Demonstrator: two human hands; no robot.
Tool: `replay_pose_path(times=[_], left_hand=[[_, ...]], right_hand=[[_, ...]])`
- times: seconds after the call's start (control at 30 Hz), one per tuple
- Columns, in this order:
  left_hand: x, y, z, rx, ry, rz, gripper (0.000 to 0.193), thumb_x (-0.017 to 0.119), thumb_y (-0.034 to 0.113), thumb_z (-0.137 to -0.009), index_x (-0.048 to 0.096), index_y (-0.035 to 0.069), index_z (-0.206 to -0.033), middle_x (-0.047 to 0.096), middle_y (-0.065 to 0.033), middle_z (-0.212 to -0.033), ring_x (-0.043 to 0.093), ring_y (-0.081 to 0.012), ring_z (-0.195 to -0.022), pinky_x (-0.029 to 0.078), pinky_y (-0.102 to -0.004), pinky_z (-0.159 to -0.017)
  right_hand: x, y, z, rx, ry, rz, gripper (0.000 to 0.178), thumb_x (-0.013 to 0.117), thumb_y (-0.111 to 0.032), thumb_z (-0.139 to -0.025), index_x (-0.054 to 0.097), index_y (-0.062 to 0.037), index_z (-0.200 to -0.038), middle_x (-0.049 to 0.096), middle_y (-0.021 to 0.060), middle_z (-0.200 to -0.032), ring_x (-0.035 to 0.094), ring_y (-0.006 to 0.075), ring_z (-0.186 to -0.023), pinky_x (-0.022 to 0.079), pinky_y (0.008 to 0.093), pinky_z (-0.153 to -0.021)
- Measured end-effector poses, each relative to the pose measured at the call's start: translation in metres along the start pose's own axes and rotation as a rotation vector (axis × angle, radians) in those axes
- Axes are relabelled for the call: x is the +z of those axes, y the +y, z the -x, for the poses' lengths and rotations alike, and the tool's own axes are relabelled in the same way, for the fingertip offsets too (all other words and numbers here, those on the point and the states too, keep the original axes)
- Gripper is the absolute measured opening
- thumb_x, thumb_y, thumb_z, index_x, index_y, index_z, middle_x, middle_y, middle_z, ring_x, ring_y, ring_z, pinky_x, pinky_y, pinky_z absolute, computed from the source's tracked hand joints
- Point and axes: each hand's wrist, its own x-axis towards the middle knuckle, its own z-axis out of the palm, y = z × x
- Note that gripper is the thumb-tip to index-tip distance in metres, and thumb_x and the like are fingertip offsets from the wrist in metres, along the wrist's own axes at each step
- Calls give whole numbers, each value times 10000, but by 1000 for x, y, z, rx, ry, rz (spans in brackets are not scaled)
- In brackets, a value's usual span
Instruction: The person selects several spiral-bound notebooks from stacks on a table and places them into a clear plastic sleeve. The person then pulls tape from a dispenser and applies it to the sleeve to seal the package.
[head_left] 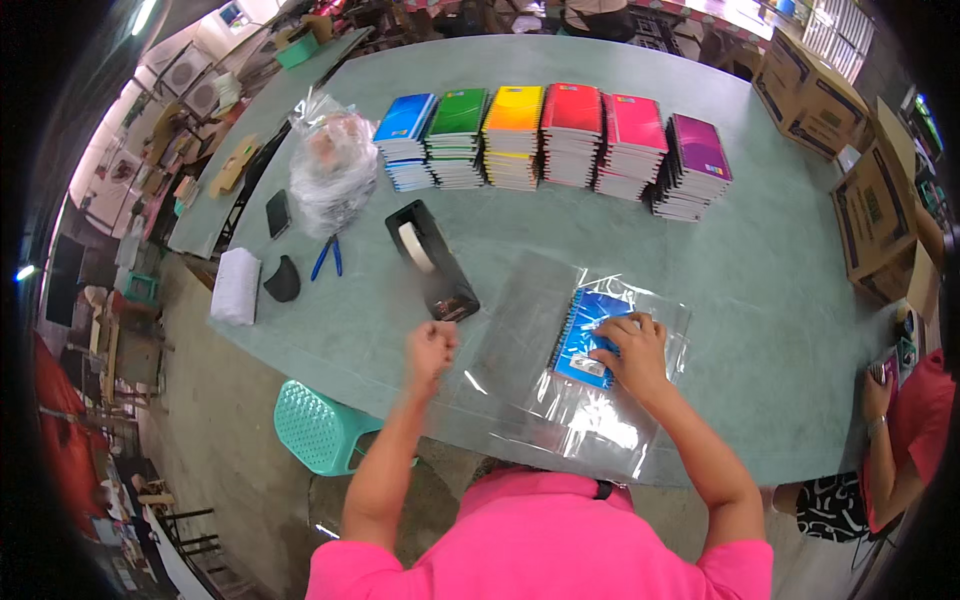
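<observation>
A blue spiral-bound notebook (583,345) lies on a clear plastic sheet (510,330) near the front of the table, with shiny plastic over its cover. Bent fingertips of my right hand (638,352) rest on the cover, thumb and fingers apart. Left of the sheet, my left hand (432,352) is raised and closed, slightly blurred; whatever its fingers hold cannot be made out. Just beyond that hand stands a black tape dispenser (445,275) with a roll of tape (416,247).
Notebook stacks in blue (405,118), green, yellow, red, pink and purple (700,145) line the far side. Leftward lie a plastic bundle (335,165), blue cutters (327,258) and a white bundle (236,286). Cardboard boxes (870,220) and a co-worker (915,430) are right; a green stool (315,425) stands front left.
</observation>
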Motion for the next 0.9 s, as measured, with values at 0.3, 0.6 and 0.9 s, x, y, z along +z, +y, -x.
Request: replay_pose_path(times=[0.3, 0.6, 0.9], left_hand=[[110, 107, 15, 570, -669, -970, 358, 522, 371, -858, 613, 31, -790, 611, -203, -777, 602, -354, -761, 455, -432, -676], [156, 120, -6, 563, -621, -1133, 566, 711, 486, -643, 624, -35, -848, 628, -218, -785, 630, -339, -745, 504, -408, -668], [121, 73, 26, 299, -670, 120, 715, 811, 175, -616, 448, 20, -1212, 507, -132, -1113, 516, -228, -1039, 416, -360, -902]], right_hand=[[3, 6, -7, 153, -80, -38, 957, 734, -413, -649, 199, -195, -1412, 511, -28, -1272, 254, 307, -1314, 149, 589, -1027], [3, 9, 2, 218, 123, -328, 942, 761, -296, -657, 218, -67, -1393, 475, 152, -1253, 318, 363, -1258, 263, 497, -1024], [-3, -2, 21, 524, 230, -1102, 770, 832, -146, -591, 414, 15, -1217, 470, 112, -1144, 507, 210, -1058, 457, 364, -880]])
